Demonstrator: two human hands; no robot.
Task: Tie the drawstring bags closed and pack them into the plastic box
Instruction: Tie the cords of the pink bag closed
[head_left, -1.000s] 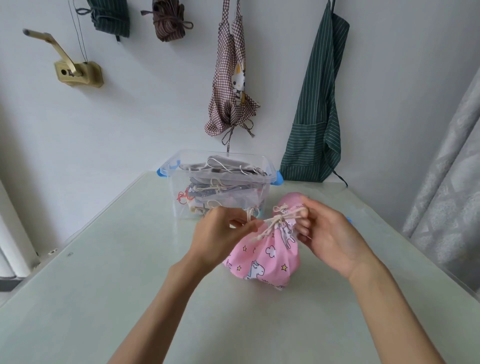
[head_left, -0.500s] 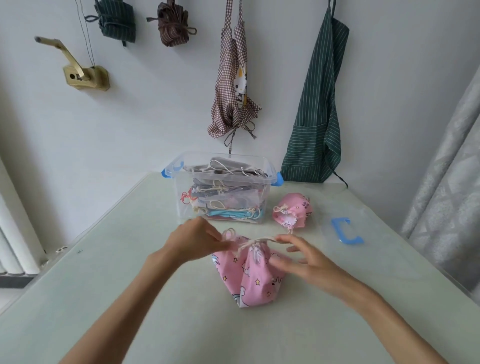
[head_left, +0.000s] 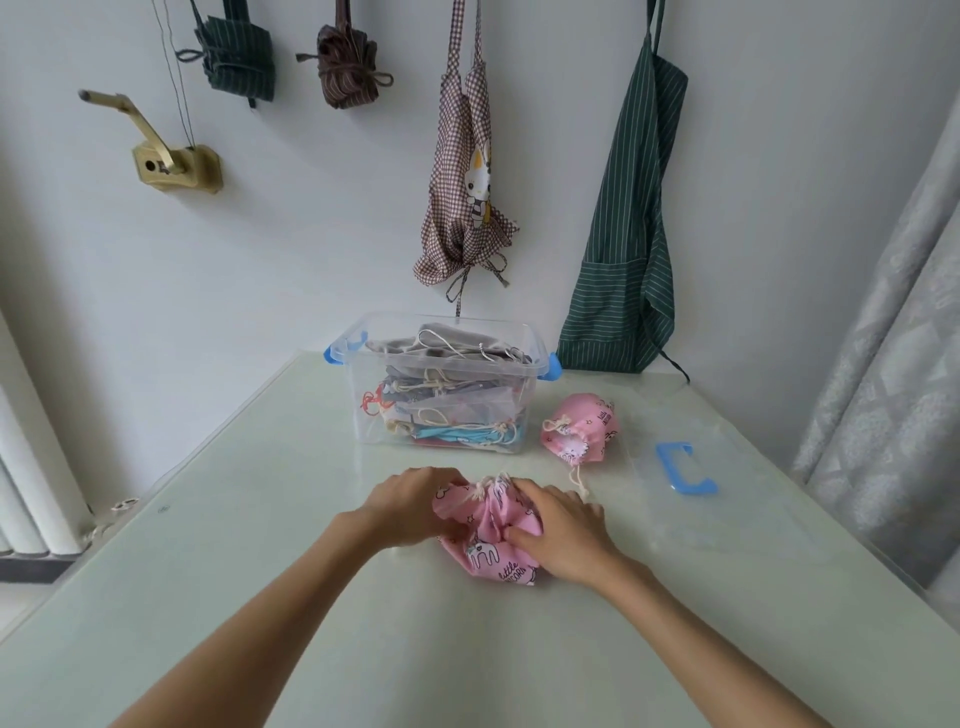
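Observation:
A pink unicorn-print drawstring bag (head_left: 488, 558) lies on the pale green table (head_left: 260, 571), its cinched neck and cream cord pointing away from me. My left hand (head_left: 410, 506) grips its left side and my right hand (head_left: 561, 530) grips its right side, thumb pressed into the cloth. A second pink bag (head_left: 579, 428), tied, lies to the right of the clear plastic box (head_left: 363, 410). The box stands at the back middle with blue latches and holds several tied bags.
The box's clear lid (head_left: 727, 499) with a blue handle lies flat at the right. Aprons and bundled cloths hang on the wall behind. A grey curtain (head_left: 893, 364) borders the right table edge; a radiator stands at the left.
The bag came down from mid-air onto the table. Both hands let go of the cord ends and now squeeze the bag's sides. The second pink bag and the lid came into sight.

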